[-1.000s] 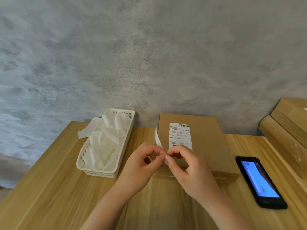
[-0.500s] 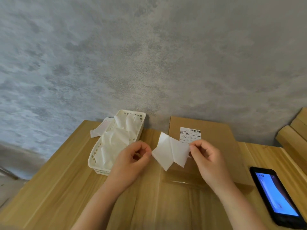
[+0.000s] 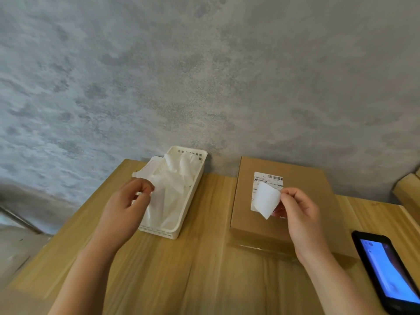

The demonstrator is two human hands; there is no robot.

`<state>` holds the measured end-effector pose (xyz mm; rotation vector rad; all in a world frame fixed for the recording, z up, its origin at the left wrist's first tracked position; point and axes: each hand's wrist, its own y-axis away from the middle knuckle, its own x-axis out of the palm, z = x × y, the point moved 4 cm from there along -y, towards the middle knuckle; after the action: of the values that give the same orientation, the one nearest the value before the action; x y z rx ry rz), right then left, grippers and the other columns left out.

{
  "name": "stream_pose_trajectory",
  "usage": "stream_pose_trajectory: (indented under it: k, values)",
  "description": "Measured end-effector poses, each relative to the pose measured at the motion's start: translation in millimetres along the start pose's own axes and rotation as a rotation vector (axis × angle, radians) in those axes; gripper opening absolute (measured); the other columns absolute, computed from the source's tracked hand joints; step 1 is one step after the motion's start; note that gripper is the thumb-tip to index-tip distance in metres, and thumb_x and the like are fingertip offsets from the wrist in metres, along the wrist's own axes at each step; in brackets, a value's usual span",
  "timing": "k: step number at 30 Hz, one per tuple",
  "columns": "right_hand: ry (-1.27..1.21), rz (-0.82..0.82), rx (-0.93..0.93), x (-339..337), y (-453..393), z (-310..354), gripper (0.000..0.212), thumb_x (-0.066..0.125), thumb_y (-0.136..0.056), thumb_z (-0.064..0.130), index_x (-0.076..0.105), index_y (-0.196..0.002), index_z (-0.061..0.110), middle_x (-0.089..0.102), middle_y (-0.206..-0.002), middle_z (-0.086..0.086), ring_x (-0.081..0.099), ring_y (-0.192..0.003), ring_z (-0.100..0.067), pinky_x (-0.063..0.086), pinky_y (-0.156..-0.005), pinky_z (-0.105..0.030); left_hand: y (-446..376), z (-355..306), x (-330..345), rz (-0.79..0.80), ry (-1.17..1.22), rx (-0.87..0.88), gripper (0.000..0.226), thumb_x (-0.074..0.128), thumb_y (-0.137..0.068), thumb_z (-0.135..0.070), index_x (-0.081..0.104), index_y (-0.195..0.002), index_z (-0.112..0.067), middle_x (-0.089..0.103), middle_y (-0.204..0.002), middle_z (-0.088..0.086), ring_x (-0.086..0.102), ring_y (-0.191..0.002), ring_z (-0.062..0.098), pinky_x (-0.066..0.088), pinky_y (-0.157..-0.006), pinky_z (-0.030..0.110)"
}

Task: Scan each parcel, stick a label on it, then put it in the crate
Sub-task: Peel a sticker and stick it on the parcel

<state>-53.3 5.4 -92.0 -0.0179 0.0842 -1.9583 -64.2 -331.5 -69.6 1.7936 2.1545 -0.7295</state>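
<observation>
Label (image 3: 266, 199) thin, floppy, sticky-backed | right hand (image 3: 297, 214) pinches its edge over cardboard parcel (image 3: 281, 201) | left hand (image 3: 127, 210) pinches backing paper (image 3: 159, 196) above basket (image 3: 193, 189) | likely curls; keep edge-only hold.

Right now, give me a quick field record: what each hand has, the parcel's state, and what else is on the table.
left hand: over the white basket, fingers curled; a translucent sheet, probably peeled backing, seems pinched, not certain
right hand: pinches a white label, which curls above the parcel
parcel: brown cardboard box, flat on the wooden table, against the wall
parcel top: one printed barcode label already stuck on
white basket: holds crumpled translucent sheets
phone: right of the parcel, screen lit
crate: not in view
</observation>
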Motion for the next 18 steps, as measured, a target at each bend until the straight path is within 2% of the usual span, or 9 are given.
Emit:
stream_pose_trajectory:
  k: [4, 7, 9, 13, 16, 18]
  values:
    - [-0.012, 0.032, -0.018, -1.5, 1.3, 1.0, 0.018, 0.051, -0.098, 0.005, 0.063, -0.084, 0.007, 0.065, -0.068, 0.008, 0.056, -0.062, -0.006, 0.049, -0.06, -0.021, -2.4, 0.6, 12.4, 0.06, -0.236, 0.037, 0.016, 0.052, -0.087, -0.028, 0.056, -0.072, -0.025, 0.065, -0.085, -0.01, 0.055, -0.08, 0.009, 0.041, -0.067, 0.029]
    - [-0.011, 0.053, -0.033, -3.7, 1.5, 2.0, 0.018, 0.051, -0.098, 0.005, 0.062, -0.084, 0.005, 0.062, -0.065, 0.003, 0.054, -0.06, -0.009, 0.047, -0.058, -0.018, -5.3, 2.1, 28.0, 0.063, -0.529, 0.133, 0.02, 0.046, -0.085, -0.043, 0.057, -0.076, -0.029, 0.061, -0.079, -0.013, 0.055, -0.086, 0.012, 0.042, -0.083, 0.03]
    - [-0.012, 0.065, -0.039, -6.8, 1.3, 2.4, 0.018, 0.051, -0.098, 0.005, 0.062, -0.084, 0.005, 0.062, -0.065, 0.002, 0.054, -0.06, -0.009, 0.047, -0.057, -0.016, -5.1, 4.8, 36.7, 0.054, -0.656, 0.15, 0.02, 0.05, -0.087, -0.048, 0.055, -0.078, -0.03, 0.06, -0.081, -0.015, 0.056, -0.094, 0.016, 0.039, -0.093, 0.033]
    - [-0.012, 0.106, -0.05, -13.8, 2.1, 4.4, 0.019, 0.05, -0.098, 0.005, 0.062, -0.083, 0.006, 0.062, -0.066, 0.005, 0.055, -0.06, -0.007, 0.047, -0.057, -0.015, 0.1, 2.8, 43.2, -0.01, -0.756, 0.115, 0.023, 0.07, -0.083, -0.042, 0.055, -0.092, -0.027, 0.063, -0.101, -0.009, 0.054, -0.112, 0.024, 0.041, -0.096, 0.04]
    - [-0.007, 0.13, -0.051, -18.4, 2.0, 7.0, 0.018, 0.05, -0.099, 0.005, 0.063, -0.086, 0.003, 0.063, -0.07, 0.0, 0.055, -0.061, -0.007, 0.048, -0.058, -0.016, 2.0, -0.7, 43.6, -0.017, -0.738, 0.07, 0.031, 0.072, -0.084, -0.037, 0.054, -0.107, -0.025, 0.062, -0.111, -0.007, 0.054, -0.116, 0.024, 0.042, -0.098, 0.041]
    - [-0.002, 0.143, -0.055, -22.0, 2.6, 8.6, 0.017, 0.05, -0.099, 0.005, 0.063, -0.089, 0.001, 0.065, -0.076, -0.005, 0.057, -0.062, -0.005, 0.049, -0.058, -0.015, 4.2, -4.4, 41.4, -0.036, -0.71, 0.08, 0.028, 0.071, -0.086, -0.031, 0.057, -0.11, -0.027, 0.063, -0.112, -0.007, 0.054, -0.115, 0.023, 0.044, -0.097, 0.042]
